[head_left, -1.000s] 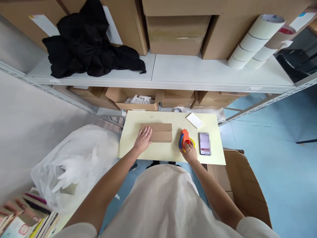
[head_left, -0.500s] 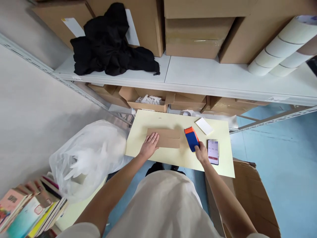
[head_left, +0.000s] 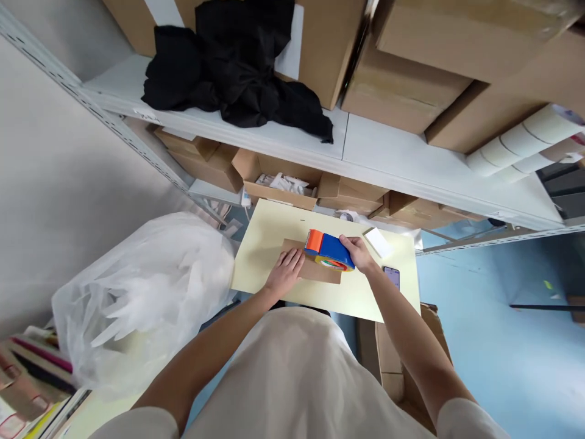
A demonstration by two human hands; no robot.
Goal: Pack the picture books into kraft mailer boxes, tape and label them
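Note:
A blue and orange tape dispenser (head_left: 336, 251) is in my right hand (head_left: 359, 253), its orange end pointing left over a flat brown cardboard box (head_left: 320, 272). My left hand (head_left: 287, 271) lies flat with fingers stretched out on the left part of that cardboard. The dispenser covers part of the cardboard, and from here I cannot tell whether it touches it. Both rest above a pale yellow tabletop (head_left: 260, 244). A small white box (head_left: 378, 242) and a phone (head_left: 392, 276) lie to the right of my right hand.
Behind the table stands a shelf (head_left: 388, 161) with cardboard boxes (head_left: 402, 85), black cloth (head_left: 242, 67) and white rolls (head_left: 521, 143). A filled clear plastic bag (head_left: 150, 292) sits at left, near stacked books (head_left: 36, 378). An open carton (head_left: 397, 366) stands below right.
My right hand has brought the tape dispenser left, turning it over the cardboard. My left hand stays on the cardboard's left part. The head view has shifted and tilted.

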